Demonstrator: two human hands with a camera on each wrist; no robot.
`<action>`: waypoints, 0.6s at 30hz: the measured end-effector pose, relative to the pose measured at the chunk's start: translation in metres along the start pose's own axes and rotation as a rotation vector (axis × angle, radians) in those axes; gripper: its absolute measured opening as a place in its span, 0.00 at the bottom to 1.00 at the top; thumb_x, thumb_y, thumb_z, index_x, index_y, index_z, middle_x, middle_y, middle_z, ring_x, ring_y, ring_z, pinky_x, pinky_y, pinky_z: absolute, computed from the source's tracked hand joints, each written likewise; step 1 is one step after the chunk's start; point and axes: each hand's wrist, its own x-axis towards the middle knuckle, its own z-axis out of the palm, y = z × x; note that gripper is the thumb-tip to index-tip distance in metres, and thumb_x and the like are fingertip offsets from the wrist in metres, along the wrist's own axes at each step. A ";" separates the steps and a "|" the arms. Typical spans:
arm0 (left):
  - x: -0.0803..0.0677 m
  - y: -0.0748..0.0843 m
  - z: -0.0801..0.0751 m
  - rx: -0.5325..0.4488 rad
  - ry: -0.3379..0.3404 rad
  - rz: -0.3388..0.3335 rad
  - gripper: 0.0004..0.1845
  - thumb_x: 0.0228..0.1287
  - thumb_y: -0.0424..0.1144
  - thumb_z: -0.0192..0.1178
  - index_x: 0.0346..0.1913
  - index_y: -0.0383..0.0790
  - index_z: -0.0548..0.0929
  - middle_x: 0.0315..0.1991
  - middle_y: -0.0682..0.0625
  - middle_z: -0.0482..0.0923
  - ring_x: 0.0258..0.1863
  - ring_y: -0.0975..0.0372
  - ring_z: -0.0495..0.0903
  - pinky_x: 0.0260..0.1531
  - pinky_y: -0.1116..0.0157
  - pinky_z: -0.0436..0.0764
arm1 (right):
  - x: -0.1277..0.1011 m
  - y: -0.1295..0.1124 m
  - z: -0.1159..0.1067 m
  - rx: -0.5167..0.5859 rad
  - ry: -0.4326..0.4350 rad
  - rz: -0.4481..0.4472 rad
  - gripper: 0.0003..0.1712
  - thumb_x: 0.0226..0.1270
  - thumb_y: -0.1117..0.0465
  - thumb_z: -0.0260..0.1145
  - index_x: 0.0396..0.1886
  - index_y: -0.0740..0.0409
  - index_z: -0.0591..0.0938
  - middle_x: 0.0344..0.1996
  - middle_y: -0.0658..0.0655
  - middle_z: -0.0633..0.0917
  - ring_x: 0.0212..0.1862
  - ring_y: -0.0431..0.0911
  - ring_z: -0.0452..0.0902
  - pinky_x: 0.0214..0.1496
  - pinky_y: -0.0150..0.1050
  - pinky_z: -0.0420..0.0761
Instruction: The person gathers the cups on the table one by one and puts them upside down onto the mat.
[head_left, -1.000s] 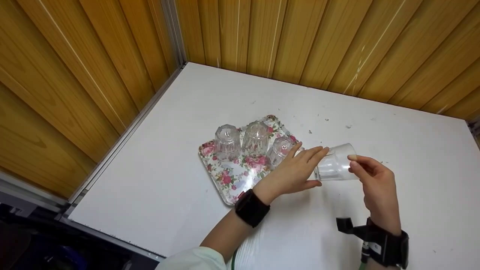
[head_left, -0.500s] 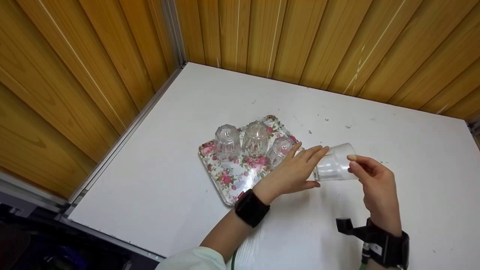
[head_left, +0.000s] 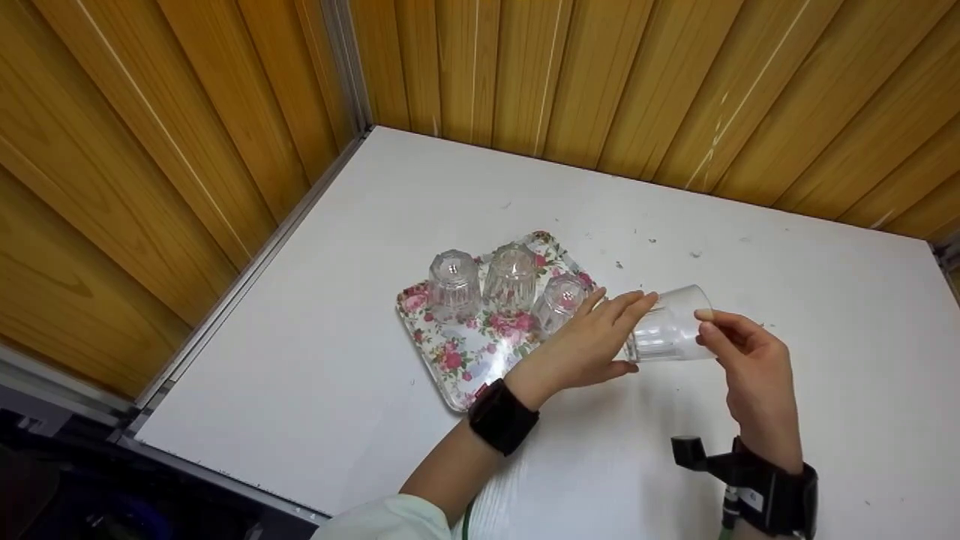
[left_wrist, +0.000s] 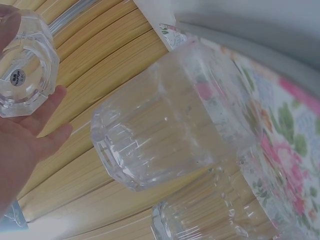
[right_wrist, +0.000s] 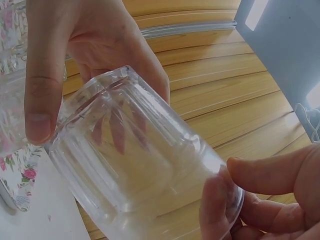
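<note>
A clear faceted drinking glass [head_left: 673, 326] lies on its side in the air, its base toward the left hand [head_left: 577, 349] and its rim toward the right. The left thumb and fingers span the base from either side, the fingers fairly straight. The right hand [head_left: 759, 375] pinches the rim between thumb and fingers; in the right wrist view the fingertips [right_wrist: 214, 205] show at the mouth of the glass. A round sticker [left_wrist: 18, 77] shows on its base in the left wrist view. The glass holds nothing visible.
To the left is a floral tray [head_left: 450, 367] bearing three upside-down glasses [head_left: 454, 285]; the left forearm crosses its front corner. The white table [head_left: 300, 375] meets wood-patterned walls [head_left: 600, 82] at left and back. Small marks dot the tabletop behind the hands.
</note>
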 end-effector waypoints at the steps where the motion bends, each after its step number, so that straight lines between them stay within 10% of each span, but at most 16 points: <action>1: 0.000 0.000 0.000 -0.007 0.004 0.001 0.49 0.51 0.55 0.64 0.70 0.42 0.48 0.66 0.48 0.59 0.66 0.61 0.59 0.69 0.58 0.47 | 0.000 0.000 0.000 -0.001 0.002 -0.004 0.11 0.58 0.64 0.65 0.40 0.64 0.82 0.34 0.48 0.81 0.33 0.40 0.75 0.37 0.24 0.77; 18: 0.000 -0.001 -0.001 0.014 0.014 0.003 0.49 0.51 0.56 0.64 0.69 0.41 0.49 0.66 0.48 0.59 0.66 0.61 0.59 0.69 0.58 0.47 | 0.000 0.000 0.002 0.043 -0.001 -0.044 0.10 0.57 0.65 0.65 0.41 0.60 0.82 0.40 0.48 0.82 0.36 0.40 0.75 0.41 0.24 0.77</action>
